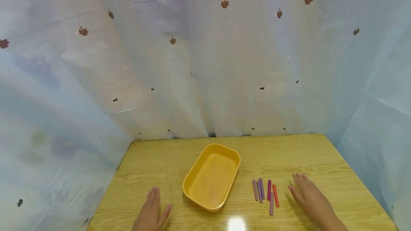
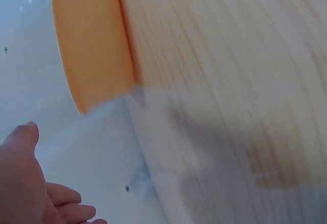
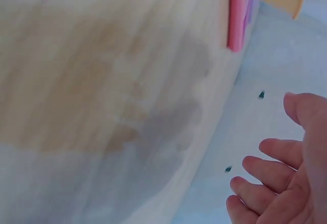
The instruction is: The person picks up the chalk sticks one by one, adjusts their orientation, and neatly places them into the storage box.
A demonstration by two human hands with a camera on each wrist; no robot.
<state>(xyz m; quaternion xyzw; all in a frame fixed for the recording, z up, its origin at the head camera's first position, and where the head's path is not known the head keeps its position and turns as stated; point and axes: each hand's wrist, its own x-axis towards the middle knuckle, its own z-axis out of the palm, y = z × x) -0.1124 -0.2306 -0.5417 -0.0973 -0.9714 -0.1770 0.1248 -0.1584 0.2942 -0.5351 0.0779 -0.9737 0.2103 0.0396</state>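
A yellow plastic tub (image 1: 211,181) stands at the middle of the wooden table, tilted in its lie, with nothing inside. Several crayon-like sticks lie loose to its right: mauve and purple ones (image 1: 259,191), a magenta one (image 1: 269,190), an orange-red one (image 1: 275,195) and a pinkish one (image 1: 271,204) nearer the front. My left hand (image 1: 149,210) is left of the tub, fingers straight, thumb spread, holding nothing. To the right of the sticks, my right hand (image 1: 310,198) hovers over the table with loosely extended fingers and holds nothing. Both wrist views show the hands apart from these things.
The wood-grain table (image 1: 167,152) ends at a pale patterned sheet (image 1: 199,63) hung behind it and along both sides. A bright light reflection (image 1: 236,224) lies on the table's front part.
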